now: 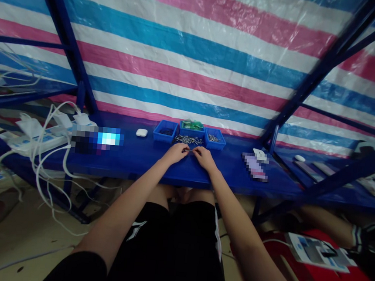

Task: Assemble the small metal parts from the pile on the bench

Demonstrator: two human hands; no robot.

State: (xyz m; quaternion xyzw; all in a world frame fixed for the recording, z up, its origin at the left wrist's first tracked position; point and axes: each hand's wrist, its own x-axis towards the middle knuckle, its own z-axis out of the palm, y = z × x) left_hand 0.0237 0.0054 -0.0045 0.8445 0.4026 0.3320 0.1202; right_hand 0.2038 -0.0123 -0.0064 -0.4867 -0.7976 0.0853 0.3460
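My left hand [176, 153] and my right hand [204, 158] meet over the front part of the blue table, fingertips pinched close together. Between them stretches a thin, screw-like metal piece [190, 150], an end in each hand; its exact kind is too small to make out. Just beyond the fingers lies a loose pile of screw-like metal pieces [189, 139]. Around it stand a left blue bin [155, 135] with small dark parts, a middle blue bin [193, 132] with green plastic packing [192, 124], and a right blue bin [219, 146] holding small metal parts.
A white earphone case [141, 132] lies left of the bins. Farther left are a power strip [48, 139] with tangled white cables and a blurred lit device [109, 139]. A blurred phone [254, 167] lies to the right. Blue frame posts [296, 95] flank the table before a striped sheet [188, 53].
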